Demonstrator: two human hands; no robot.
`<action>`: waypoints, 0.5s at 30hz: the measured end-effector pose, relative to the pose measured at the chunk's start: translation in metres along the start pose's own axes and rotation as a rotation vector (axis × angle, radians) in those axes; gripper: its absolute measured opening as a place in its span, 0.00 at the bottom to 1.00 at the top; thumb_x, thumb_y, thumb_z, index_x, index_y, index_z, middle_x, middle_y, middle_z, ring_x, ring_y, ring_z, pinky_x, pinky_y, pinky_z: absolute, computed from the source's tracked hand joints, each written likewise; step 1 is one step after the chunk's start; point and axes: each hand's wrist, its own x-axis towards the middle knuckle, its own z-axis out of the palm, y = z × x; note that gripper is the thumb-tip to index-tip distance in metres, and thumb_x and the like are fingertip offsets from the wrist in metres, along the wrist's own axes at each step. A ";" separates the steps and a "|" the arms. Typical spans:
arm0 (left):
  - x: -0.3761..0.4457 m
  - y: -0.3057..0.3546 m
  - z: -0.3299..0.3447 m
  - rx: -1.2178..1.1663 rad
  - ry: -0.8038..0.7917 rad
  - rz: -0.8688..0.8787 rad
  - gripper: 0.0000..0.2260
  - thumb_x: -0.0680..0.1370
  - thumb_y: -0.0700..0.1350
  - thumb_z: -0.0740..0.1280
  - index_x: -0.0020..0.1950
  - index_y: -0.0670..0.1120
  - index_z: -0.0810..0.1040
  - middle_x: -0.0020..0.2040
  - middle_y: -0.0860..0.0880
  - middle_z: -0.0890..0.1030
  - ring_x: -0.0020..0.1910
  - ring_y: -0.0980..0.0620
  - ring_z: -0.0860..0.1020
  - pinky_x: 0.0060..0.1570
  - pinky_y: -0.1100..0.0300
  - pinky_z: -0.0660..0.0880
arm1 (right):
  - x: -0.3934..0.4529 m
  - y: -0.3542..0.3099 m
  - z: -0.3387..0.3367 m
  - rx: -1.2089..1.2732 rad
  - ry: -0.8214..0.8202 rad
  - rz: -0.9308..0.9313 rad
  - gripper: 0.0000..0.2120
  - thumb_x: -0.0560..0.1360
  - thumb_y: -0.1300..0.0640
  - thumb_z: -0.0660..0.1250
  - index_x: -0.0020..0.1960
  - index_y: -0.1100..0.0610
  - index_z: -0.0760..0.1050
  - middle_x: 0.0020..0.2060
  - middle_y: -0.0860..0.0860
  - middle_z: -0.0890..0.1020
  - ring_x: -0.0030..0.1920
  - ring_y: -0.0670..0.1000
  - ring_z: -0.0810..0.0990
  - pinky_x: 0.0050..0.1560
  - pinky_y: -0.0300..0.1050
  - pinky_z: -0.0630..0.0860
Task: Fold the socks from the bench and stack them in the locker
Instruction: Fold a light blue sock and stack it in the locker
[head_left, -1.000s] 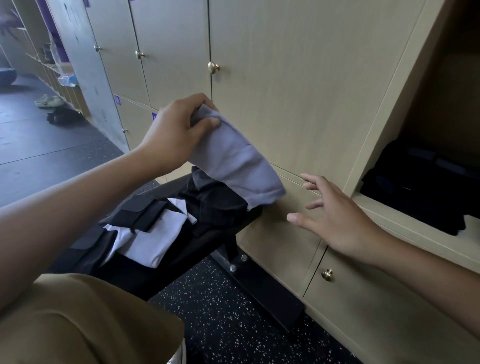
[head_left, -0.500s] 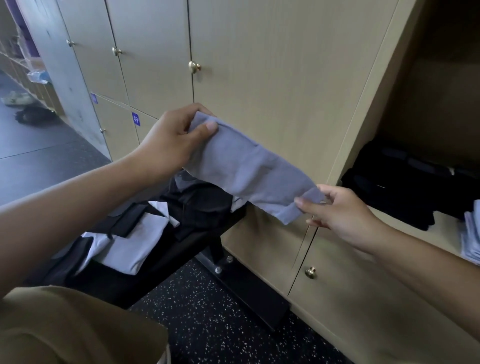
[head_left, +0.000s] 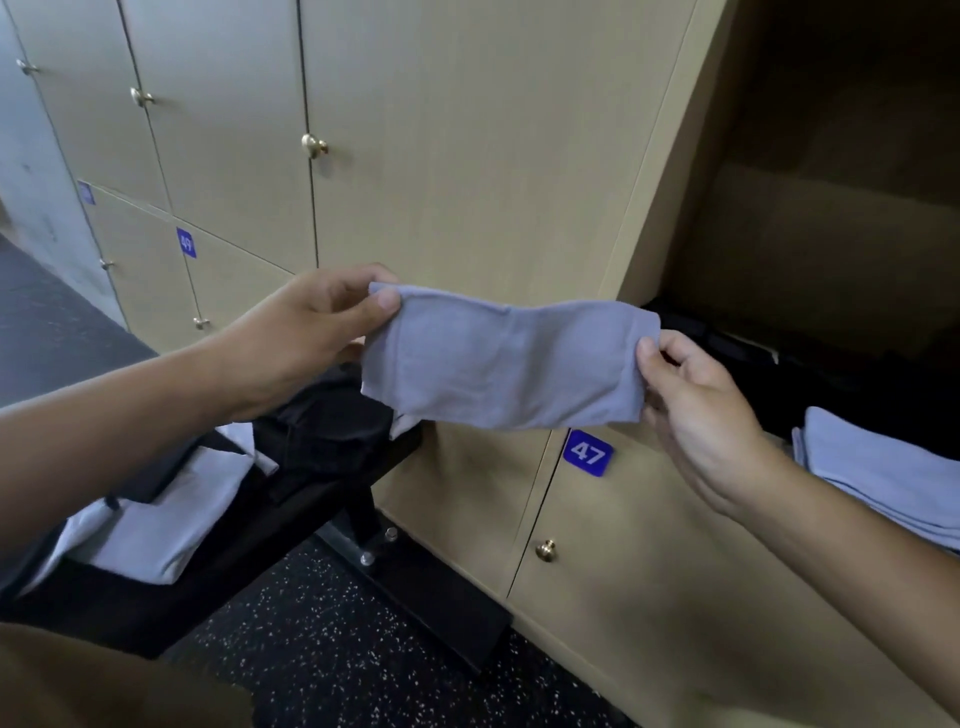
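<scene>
A grey-lilac sock (head_left: 498, 364) is stretched level in the air in front of the locker doors. My left hand (head_left: 306, 332) pinches its left end between thumb and fingers. My right hand (head_left: 696, 415) pinches its right end. Below and to the left stands the black bench (head_left: 291, 525) with a heap of black and light socks (head_left: 171, 519). On the right the open locker (head_left: 810, 218) holds a pile of dark socks (head_left: 727, 348) at the back and a stack of folded grey-lilac socks (head_left: 883, 467) at its front edge.
Shut beige locker doors (head_left: 467, 156) with brass knobs fill the wall; door 47 (head_left: 587, 453) lies under the sock. The bench's bolted black foot (head_left: 415, 582) stands on speckled dark floor (head_left: 311, 649). My tan-clad knee (head_left: 104, 686) is at the bottom left.
My right hand reached in and took the sock's free end. Both hands then raised the sock and pulled it out level, closer to the open locker.
</scene>
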 end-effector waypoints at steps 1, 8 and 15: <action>0.001 0.000 0.004 0.002 -0.037 0.001 0.14 0.83 0.52 0.65 0.51 0.41 0.78 0.44 0.44 0.79 0.44 0.49 0.78 0.46 0.59 0.79 | -0.001 -0.002 -0.001 -0.018 0.006 -0.013 0.11 0.86 0.55 0.57 0.62 0.58 0.76 0.48 0.48 0.87 0.49 0.46 0.85 0.54 0.46 0.80; 0.002 0.005 0.033 0.076 -0.146 0.016 0.12 0.86 0.49 0.61 0.53 0.47 0.82 0.48 0.46 0.84 0.46 0.50 0.81 0.52 0.49 0.75 | -0.012 -0.014 -0.006 -0.105 -0.036 -0.061 0.13 0.86 0.53 0.55 0.61 0.60 0.74 0.51 0.58 0.85 0.54 0.52 0.82 0.67 0.62 0.74; 0.010 0.016 0.067 0.095 -0.104 0.086 0.07 0.84 0.46 0.66 0.52 0.44 0.81 0.46 0.47 0.85 0.42 0.45 0.83 0.42 0.50 0.79 | -0.021 -0.020 0.001 -0.067 -0.156 -0.043 0.11 0.87 0.57 0.53 0.59 0.61 0.72 0.55 0.57 0.84 0.58 0.60 0.82 0.67 0.62 0.74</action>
